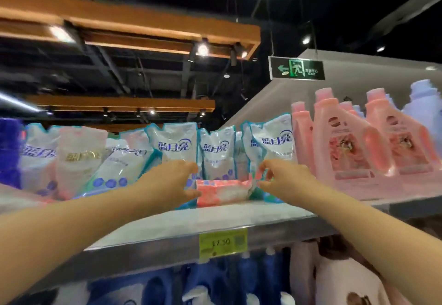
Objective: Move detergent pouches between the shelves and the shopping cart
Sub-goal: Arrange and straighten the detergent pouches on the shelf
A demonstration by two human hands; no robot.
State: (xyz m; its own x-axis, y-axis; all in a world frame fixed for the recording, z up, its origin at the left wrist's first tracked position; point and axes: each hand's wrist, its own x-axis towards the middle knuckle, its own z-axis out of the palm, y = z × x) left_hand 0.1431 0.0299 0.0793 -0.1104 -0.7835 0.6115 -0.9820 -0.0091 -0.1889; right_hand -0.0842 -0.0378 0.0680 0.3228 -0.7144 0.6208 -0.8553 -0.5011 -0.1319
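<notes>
A pink-and-white detergent pouch (223, 191) lies flat on the top shelf (215, 218), in front of a row of upright white-and-teal pouches (216, 154). My left hand (172, 181) holds the lying pouch at its left end, thumb at its lower corner. Over at the pouch's right end, my right hand (281, 176) pinches the upper corner between thumb and fingers. Both arms reach up to the shelf. No shopping cart is in view.
Pink detergent bottles (346, 142) stand at the right of the same shelf. More pouches (79, 159) fill the left part. A yellow price tag (223, 242) hangs on the shelf edge. Blue and white containers (215, 283) sit on the shelf below.
</notes>
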